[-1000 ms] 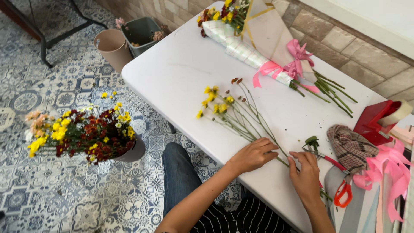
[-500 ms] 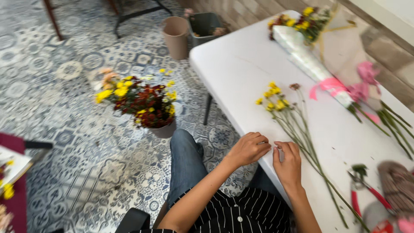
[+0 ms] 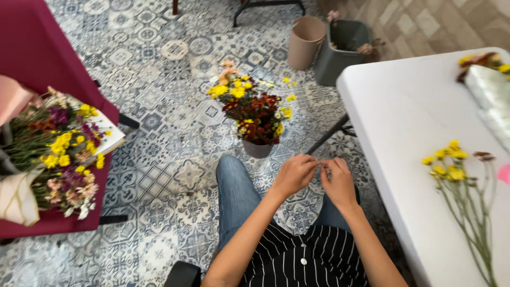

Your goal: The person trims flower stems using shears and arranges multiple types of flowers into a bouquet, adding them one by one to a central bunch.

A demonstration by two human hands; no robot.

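Note:
My left hand (image 3: pixel 294 175) and my right hand (image 3: pixel 338 182) are held together over my lap, left of the white table (image 3: pixel 393 122). Their fingertips meet in a pinch, and I cannot tell whether something small is between them. Both forearms reach forward from my striped shirt (image 3: pixel 303 255). Thin green stems with small yellow flowers (image 3: pixel 451 165) lie loose on the table to the right of my hands. A grey pot of red and yellow flowers (image 3: pixel 256 114) stands on the tiled floor just beyond my knee.
A wrapped bouquet (image 3: pixel 486 79) lies at the table's far right. Bunched mixed flowers (image 3: pixel 58 154) rest on a maroon-covered surface (image 3: pixel 37 48) at left. A tan bin (image 3: pixel 305 42) and a dark grey bin (image 3: pixel 342 48) stand on the floor behind the pot.
My hands have left the stems on the table and come together over my lap. The view has swung left, away from the table and toward the floor and the maroon surface.

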